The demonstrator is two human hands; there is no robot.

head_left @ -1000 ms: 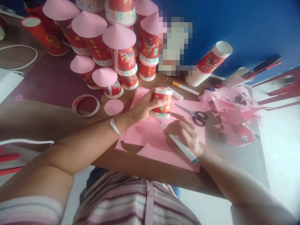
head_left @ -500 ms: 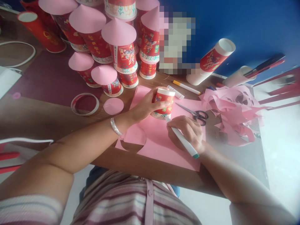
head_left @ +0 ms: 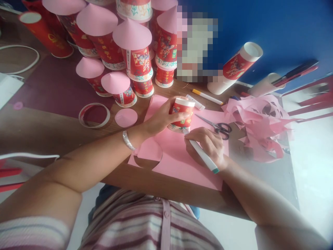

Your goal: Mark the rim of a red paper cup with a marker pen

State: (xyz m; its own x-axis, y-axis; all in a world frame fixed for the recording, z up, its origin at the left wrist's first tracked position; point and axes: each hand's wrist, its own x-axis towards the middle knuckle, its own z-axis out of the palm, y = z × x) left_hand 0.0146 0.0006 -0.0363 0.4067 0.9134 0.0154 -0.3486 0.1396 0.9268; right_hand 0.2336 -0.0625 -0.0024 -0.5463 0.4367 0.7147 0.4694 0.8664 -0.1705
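Note:
My left hand (head_left: 166, 116) is wrapped around a red paper cup (head_left: 182, 116) with a printed picture and a white lower band bearing green drawn marks. In my right hand (head_left: 208, 146) is a white marker pen (head_left: 202, 155) with a green end; its tip meets the cup's white band or lies very near it. Below both hands lies pink paper (head_left: 179, 156) with a rounded piece cut out at its front left. Just right of the cup rest scissors (head_left: 217, 128) with dark handles, lying closed. A pink paper cone (head_left: 126, 118) sits left of the paper.
Red cups with pink cone tops (head_left: 132, 52) stand stacked at the back left. A cardboard ring (head_left: 94, 115) lies left. A yellow-capped marker (head_left: 207, 97) and a red-wrapped tube (head_left: 235, 69) are behind my hands. Pink paper scraps (head_left: 262, 125) pile up on the right.
The marker's rear end has shifted slightly up and left with my right hand. My left hand still holds the cup in about the same place.

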